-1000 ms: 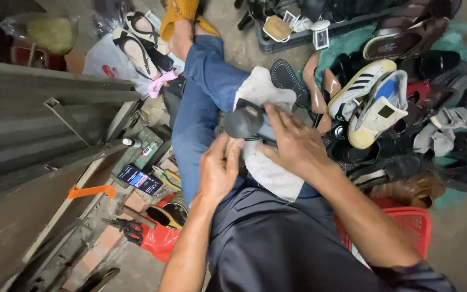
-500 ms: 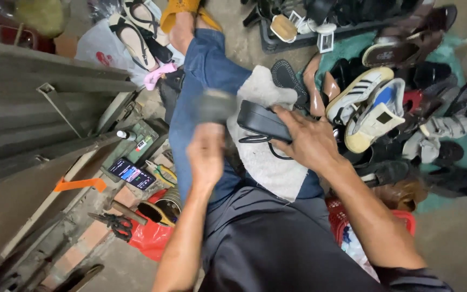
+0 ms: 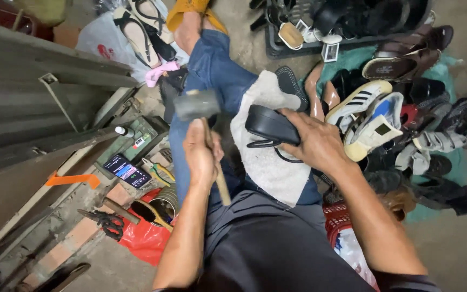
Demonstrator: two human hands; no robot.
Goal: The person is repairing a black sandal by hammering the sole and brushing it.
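1. Black rubber fills my right hand (image 3: 312,143): my fingers are curled tight over the top of a dark sandal (image 3: 271,125) just right of the frame's centre, and I press it down onto a grey-white cloth (image 3: 268,162) spread over my thigh.
2. My left hand (image 3: 201,154) is wrapped shut around the wooden handle of a hammer (image 3: 197,105); its dark head is raised left of centre, above my knee and a little apart from the sandal.
3. My leg in blue jeans (image 3: 212,70) runs from the centre toward the top of the frame, ending in a foot with a yellow slipper (image 3: 190,8) at the upper edge.
4. To the right of the sandal lies a heap of shoes on the floor, among them a white sneaker with dark stripes (image 3: 355,103) and a white and blue sneaker (image 3: 377,127).
5. In the upper right stands a dark tray (image 3: 277,51) holding more footwear.
6. At the left, near my left forearm, a phone with a lit screen (image 3: 127,170) lies beside a green box (image 3: 139,138), with an orange strip (image 3: 71,178) further left.
7. Lower left shows a red plastic bag (image 3: 141,240), a brush (image 3: 149,212) and a round tin (image 3: 164,205).
8. A red basket (image 3: 339,219) sits under my right forearm, lower right of centre.
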